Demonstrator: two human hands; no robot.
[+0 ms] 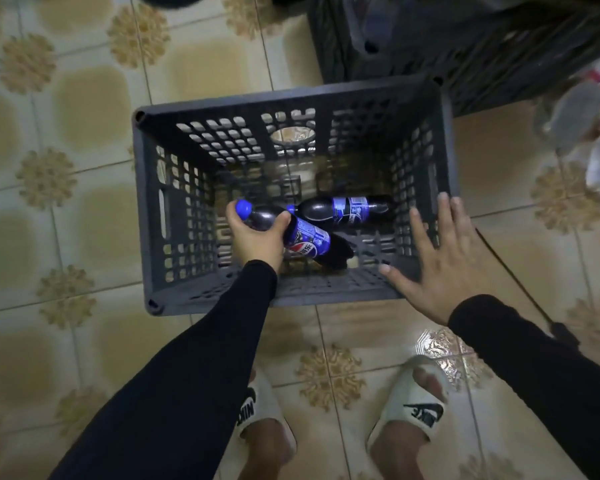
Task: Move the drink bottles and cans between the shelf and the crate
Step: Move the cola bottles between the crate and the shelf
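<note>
A grey lattice crate [291, 93] stands on the tiled floor in front of my feet. My left hand [255, 239] grips a dark cola bottle [307, 239] with a blue cap and blue label by its neck, held tilted inside the crate near its front left. A second cola bottle [343, 211] of the same kind lies on its side on the crate's bottom, just behind the first. My right hand [433, 258] hovers with fingers spread over the crate's front right corner and holds nothing.
A dark crate or shelf unit [447, 46] stands behind the grey crate at the upper right. Clear plastic bottles [582, 133] with red labels lie blurred at the right edge. A thin black cord [520, 282] runs across the floor at the right. My sandalled feet are below.
</note>
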